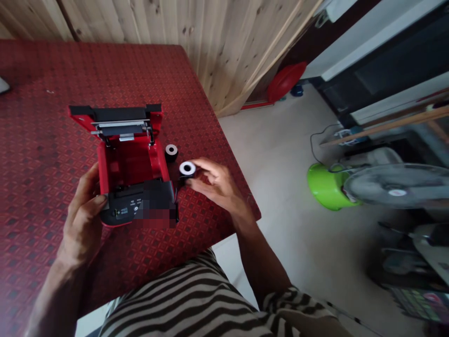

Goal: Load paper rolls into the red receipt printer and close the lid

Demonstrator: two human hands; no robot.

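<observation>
A red and black machine, which looks like a small label printer [129, 161], has its lid [119, 122] raised, showing a red hollow compartment inside. My left hand [82, 213] grips its left side, the thumb over the corner of the black front panel [129, 206] and the fingers partly hidden behind the wall. To the right of the machine, my right hand [217, 183] holds a small black roll with a white end [187, 169] between thumb and fingers. A second, similar roll [171, 152] stands just behind it, near the machine's right wall. Part of the front panel is blurred out.
The table [42, 154] has a red patterned cover, and its right edge runs close by my right forearm. Wood panelling [154, 21] rises behind it. On the floor at right are a green bucket [324, 187] and a fan [396, 189].
</observation>
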